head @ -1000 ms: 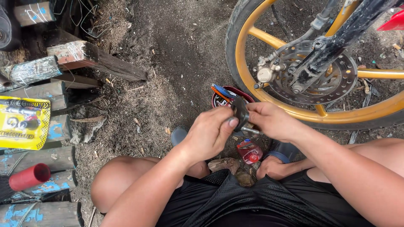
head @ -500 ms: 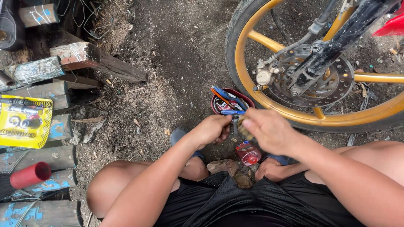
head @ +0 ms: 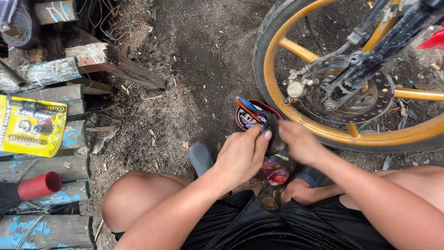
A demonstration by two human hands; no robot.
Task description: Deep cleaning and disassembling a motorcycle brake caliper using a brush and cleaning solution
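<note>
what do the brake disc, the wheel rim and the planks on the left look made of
Brake disc: bare metal, likely steel, dull grey and drilled with holes. Wheel rim: probably cast metal, painted glossy gold. Planks: weathered wood, with visible grain and flaking blue paint.

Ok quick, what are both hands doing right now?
Left hand: closed, gripping the small dark part.
Right hand: closed on the same part.
</note>
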